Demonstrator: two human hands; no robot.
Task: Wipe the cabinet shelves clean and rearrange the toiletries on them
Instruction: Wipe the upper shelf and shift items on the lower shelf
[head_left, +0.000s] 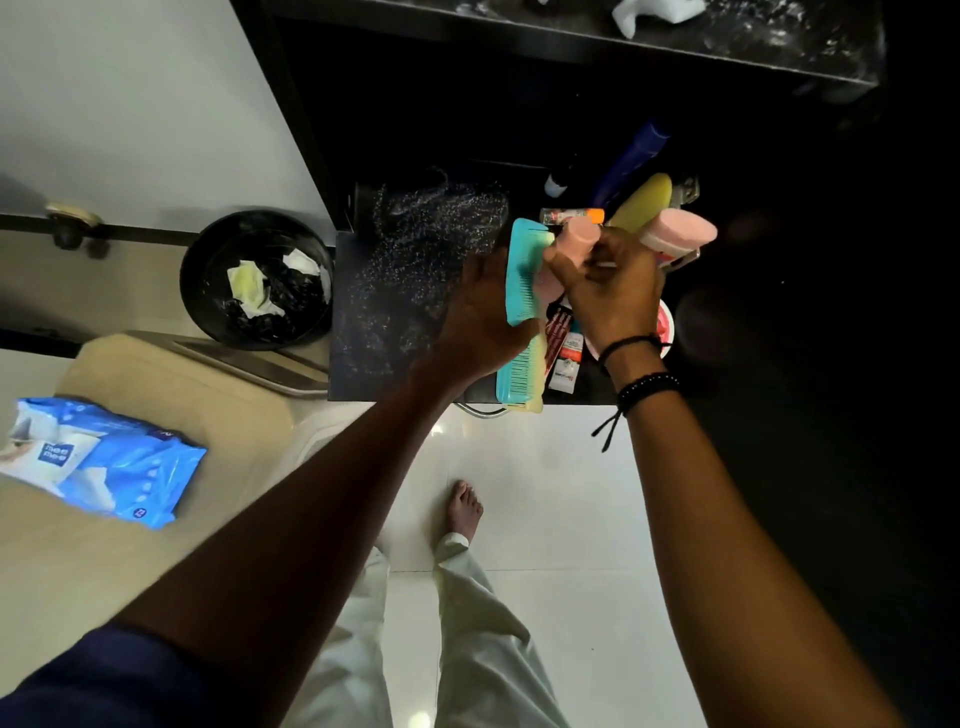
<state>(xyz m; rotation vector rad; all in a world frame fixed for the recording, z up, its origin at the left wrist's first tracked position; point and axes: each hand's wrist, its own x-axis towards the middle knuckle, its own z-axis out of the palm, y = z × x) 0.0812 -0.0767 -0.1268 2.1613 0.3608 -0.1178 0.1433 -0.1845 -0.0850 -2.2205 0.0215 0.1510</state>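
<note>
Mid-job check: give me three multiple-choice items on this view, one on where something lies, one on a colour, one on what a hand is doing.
1. Where does the wipes pack lie?
A in the bin; B on the beige surface at the left; C on the floor.
2. What colour is the comb in the left hand?
A teal; B red; C black.
3. What is the right hand doing?
A lying flat and empty; B hanging idle; C holding a pink bottle.
Answers: B, the blue pack rests on the beige surface; A, the comb's back and teeth show teal; C, its fingers curl round the bottle.
</note>
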